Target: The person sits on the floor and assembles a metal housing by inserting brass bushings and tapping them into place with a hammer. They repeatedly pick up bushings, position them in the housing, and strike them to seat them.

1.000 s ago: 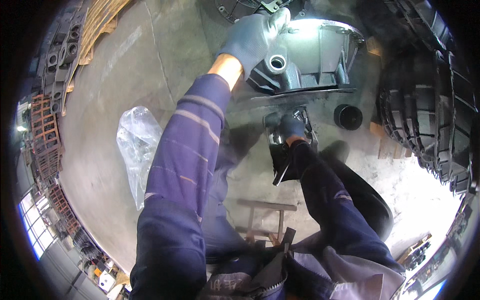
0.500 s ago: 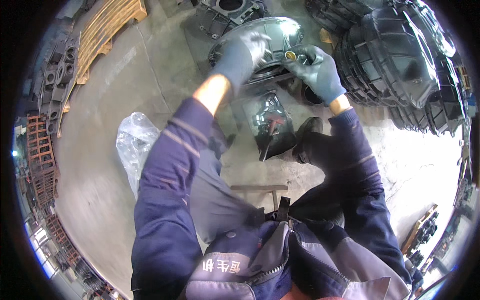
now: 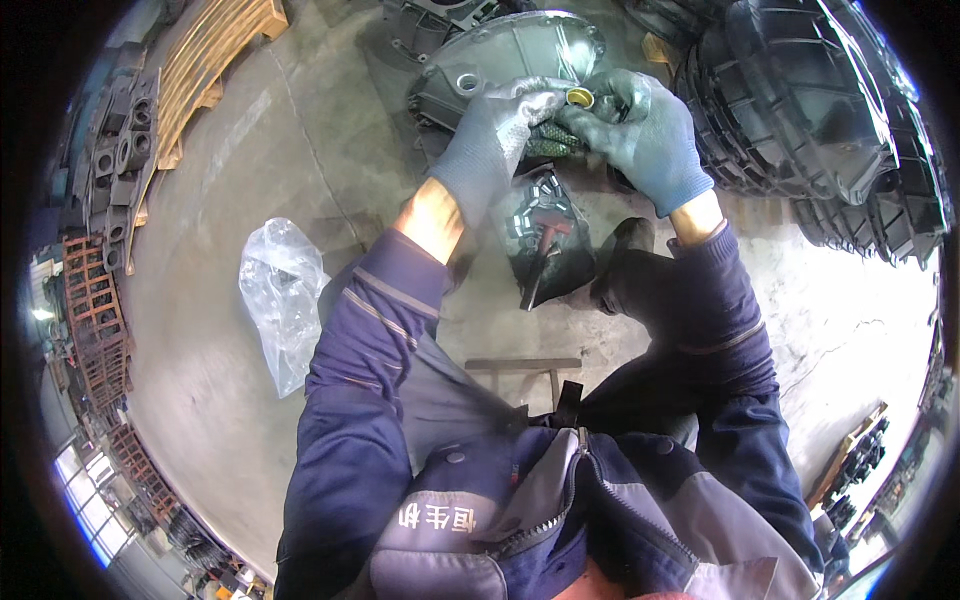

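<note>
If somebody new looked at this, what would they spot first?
Probably the small gold-coloured ring, bright at the fingertips between the gloved left hand and right hand. Next might come the hammer with a reddish head, lower in the picture, and the crinkly clear plastic bag on the floor at the left.

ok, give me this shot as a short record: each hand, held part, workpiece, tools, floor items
Left hand: gloved, right by the ring; contact unclear
Right hand: gloved, gripping the ring
Held part: small gold-coloured ring
Workpiece: large grey casting, just beyond the hands, round hole in its left part
Tools: hammer, lying on a dark container with shiny metal pieces
Floor, left: clear plastic bag
Floor, right: dark ribbed housings
</note>
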`<state>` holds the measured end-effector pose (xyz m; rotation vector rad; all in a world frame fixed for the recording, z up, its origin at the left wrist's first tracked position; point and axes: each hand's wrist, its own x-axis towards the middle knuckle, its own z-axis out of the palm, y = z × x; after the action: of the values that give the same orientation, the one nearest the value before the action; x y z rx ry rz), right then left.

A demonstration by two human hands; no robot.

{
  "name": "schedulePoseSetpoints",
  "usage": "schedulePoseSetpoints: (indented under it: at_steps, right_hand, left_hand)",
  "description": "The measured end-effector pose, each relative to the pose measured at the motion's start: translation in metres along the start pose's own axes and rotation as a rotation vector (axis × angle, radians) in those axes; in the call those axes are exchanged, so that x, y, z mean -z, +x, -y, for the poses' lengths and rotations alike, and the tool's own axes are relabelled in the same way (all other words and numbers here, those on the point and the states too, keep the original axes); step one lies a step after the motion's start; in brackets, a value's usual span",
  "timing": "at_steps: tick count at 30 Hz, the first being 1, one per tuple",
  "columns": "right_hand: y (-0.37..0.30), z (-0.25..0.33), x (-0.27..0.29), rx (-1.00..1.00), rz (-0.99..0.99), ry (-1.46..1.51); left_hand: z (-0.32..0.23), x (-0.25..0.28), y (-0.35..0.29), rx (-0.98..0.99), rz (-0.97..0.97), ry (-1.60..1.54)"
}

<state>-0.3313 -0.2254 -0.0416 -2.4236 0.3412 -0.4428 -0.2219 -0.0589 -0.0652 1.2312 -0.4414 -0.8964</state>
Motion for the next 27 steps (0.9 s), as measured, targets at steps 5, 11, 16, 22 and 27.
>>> schedulePoseSetpoints:
  at_steps: [5,11,16,22,27]
  right_hand:
    - [0.003,0.002,-0.003,-0.009,0.01,-0.009]
    - [0.0,-0.001,-0.006,0.183,-0.014,0.053]
    - [0.002,-0.008,-0.008,0.181,0.038,0.117]
    - [0.003,-0.008,-0.016,0.179,-0.013,0.168]
    - [0.001,-0.013,-0.013,-0.121,0.072,0.701]
  left_hand:
    - [-0.002,-0.002,0.001,-0.139,0.014,0.293]
    - [-0.006,0.001,0.002,0.052,-0.073,-0.152]
    - [-0.005,0.007,0.002,-0.01,-0.068,-0.007]
    - [-0.005,0.002,0.006,-0.152,-0.164,0.443]
    - [-0.011,-0.007,-0.003,-0.532,-0.162,0.529]
